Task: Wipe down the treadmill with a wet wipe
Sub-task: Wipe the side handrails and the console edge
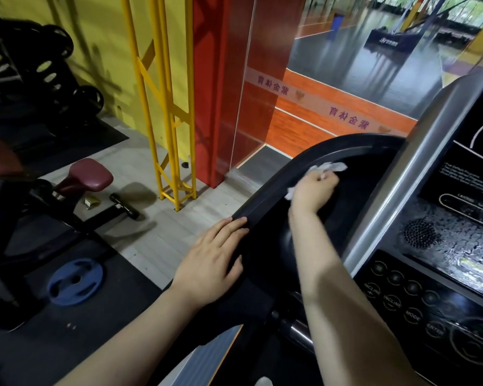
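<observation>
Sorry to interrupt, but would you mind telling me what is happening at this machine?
A person is cleaning a treadmill. The right hand grips a crumpled white wet wipe against the inside of the curved black handrail. The left hand rests flat on the same rail, nearer the body. The glossy black console panel beside them shows wet streaks.
</observation>
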A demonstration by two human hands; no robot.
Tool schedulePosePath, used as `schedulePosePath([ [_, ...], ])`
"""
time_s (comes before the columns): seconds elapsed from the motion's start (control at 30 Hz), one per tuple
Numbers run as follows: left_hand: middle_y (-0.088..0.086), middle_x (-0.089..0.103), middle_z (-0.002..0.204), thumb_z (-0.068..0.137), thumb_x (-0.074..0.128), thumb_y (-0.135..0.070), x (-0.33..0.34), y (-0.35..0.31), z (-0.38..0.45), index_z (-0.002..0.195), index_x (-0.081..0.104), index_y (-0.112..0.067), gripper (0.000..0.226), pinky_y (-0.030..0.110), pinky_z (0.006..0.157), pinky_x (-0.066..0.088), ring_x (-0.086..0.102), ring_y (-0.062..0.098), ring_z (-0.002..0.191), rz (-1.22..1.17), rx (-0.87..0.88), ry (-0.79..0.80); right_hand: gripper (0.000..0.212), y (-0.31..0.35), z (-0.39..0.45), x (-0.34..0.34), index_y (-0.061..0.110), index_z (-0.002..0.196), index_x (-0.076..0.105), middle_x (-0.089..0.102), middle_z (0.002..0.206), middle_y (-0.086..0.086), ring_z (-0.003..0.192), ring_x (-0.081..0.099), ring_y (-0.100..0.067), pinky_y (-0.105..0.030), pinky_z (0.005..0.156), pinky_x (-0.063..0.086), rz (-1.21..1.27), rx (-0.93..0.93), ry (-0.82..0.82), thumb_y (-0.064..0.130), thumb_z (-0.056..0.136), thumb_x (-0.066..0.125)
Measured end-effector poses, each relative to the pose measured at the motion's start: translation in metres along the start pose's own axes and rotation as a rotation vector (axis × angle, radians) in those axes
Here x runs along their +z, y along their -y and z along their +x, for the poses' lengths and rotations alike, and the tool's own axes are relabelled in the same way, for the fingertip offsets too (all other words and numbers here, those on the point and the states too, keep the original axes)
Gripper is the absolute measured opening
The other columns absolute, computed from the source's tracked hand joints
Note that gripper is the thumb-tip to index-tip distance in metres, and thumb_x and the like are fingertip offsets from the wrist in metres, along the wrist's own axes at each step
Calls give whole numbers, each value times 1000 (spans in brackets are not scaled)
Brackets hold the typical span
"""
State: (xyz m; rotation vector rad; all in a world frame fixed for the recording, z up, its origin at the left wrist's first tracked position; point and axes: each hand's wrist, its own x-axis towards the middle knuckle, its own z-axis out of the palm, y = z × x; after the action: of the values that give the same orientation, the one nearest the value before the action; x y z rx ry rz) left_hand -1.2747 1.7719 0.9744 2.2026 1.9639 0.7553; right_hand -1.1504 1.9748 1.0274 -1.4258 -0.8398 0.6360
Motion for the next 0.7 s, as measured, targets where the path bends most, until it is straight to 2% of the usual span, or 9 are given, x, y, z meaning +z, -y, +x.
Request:
schedulePosePath([
  [0.1,-5,24,161,92,34,-31,2,1,0,152,30,-19,62,24,120,15,19,8,148,-106,-68,-26,7,-28,-89,-37,3,88,53,56,90,-11,80,48,-22,-27,76,36,-240,-339,337,0,84,49],
  [0.2,-1,24,161,92,31,-27,3,1,-1,154,25,-16,63,19,119,11,18,6,148,-151,-128,-47,5,-55,-132,-76,7,90,53,56,92,-5,82,49,-19,-20,71,32,-364,-364,669,3,89,50],
  [0.3,-1,23,161,92,36,-20,0,-1,-2,154,25,-17,63,13,116,4,18,7,148,-124,-122,-48,5,-39,-91,-56,9,91,49,56,91,-7,85,55,-26,-27,71,35,-434,-186,641,12,94,53],
  [0.37,-2,23,161,93,44,-13,0,-2,-2,154,26,-17,63,8,113,0,19,8,148,-112,-120,-55,6,-20,-45,-36,11,94,45,62,98,-11,94,61,-30,-32,77,43,-354,-83,466,13,94,51],
  [0.43,-1,24,161,92,47,-9,0,-3,-1,154,28,-16,65,7,112,-1,21,10,147,-106,-125,-70,7,-8,-13,-25,9,102,49,65,106,-15,100,63,-32,-30,79,45,-284,-23,332,12,96,46],
  [0.5,0,26,161,91,48,-7,1,-3,0,153,30,-15,65,8,113,0,22,11,147,-99,-128,-75,20,-12,-17,-23,4,112,50,63,113,-17,105,62,-34,-30,81,45,-363,26,316,18,99,43],
  [0.57,1,28,160,90,48,-6,2,-1,0,152,31,-14,65,11,115,3,24,12,146,-100,-125,-77,32,-30,-54,-37,5,114,48,61,115,-14,106,61,-33,-36,86,48,-578,-2,489,32,99,40],
  [0.63,2,28,160,89,49,-6,4,-1,1,152,32,-14,66,17,117,9,24,13,147,-100,-121,-79,42,-46,-95,-73,8,110,51,61,112,-11,103,61,-33,-38,87,49,-805,-153,798,44,97,34],
  [0.7,3,27,160,89,50,-5,6,-2,0,153,31,-13,67,21,118,13,25,15,147,-98,-118,-86,31,-46,-103,-103,6,114,50,57,117,-12,107,57,-32,-35,87,45,-998,-267,1037,31,99,40],
])
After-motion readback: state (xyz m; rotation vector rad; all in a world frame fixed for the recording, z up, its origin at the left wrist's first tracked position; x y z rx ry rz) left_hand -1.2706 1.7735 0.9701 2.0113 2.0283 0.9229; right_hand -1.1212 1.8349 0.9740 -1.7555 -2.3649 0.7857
